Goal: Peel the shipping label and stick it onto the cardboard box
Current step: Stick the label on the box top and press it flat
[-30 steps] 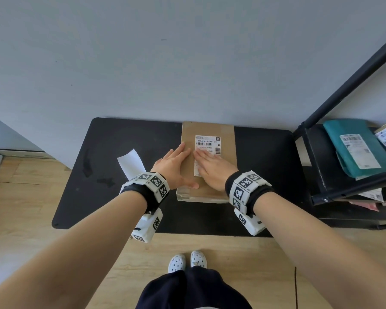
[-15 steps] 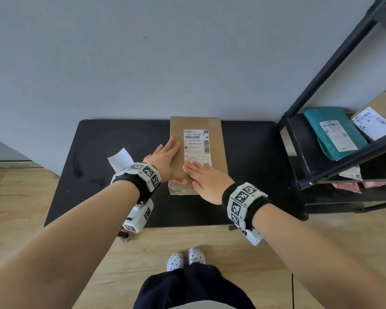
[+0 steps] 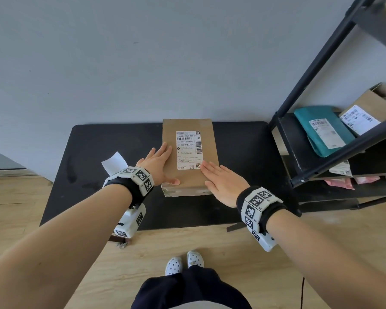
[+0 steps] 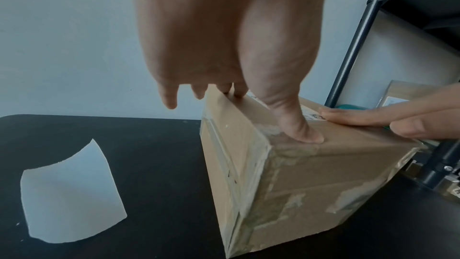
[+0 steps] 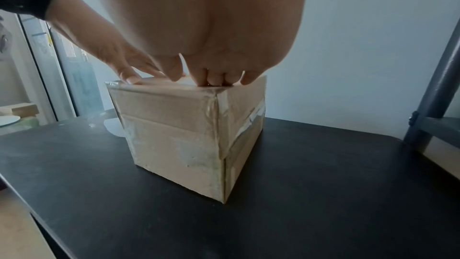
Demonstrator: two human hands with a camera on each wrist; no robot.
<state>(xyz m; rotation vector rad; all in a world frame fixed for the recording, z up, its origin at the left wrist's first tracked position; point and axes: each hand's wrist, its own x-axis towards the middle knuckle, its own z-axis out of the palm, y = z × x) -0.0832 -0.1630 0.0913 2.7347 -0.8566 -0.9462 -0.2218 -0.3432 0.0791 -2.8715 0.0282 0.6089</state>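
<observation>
A brown cardboard box (image 3: 208, 143) stands on the black table (image 3: 98, 148), its taped sides showing in the wrist views (image 4: 293, 184) (image 5: 179, 135). The white shipping label (image 3: 188, 150) lies flat on the box top. My left hand (image 3: 159, 162) rests flat along the box's left top edge, thumb on the near part of the top (image 4: 298, 125). My right hand (image 3: 218, 177) lies flat on the near right of the top, fingertips (image 3: 204, 165) touching the label's lower right corner. Both hands have straight fingers and hold nothing.
A white peeled backing sheet (image 3: 114, 162) (image 4: 72, 192) lies on the table left of the box. A dark metal shelf rack (image 3: 316, 90) stands at the right, holding a teal parcel (image 3: 321, 130) and a labelled cardboard box (image 3: 368, 108). Wooden floor lies below the table's near edge.
My right hand has slid down the label toward me, from covering its lower half to its lower right corner. The left hand stays on the box's left edge.
</observation>
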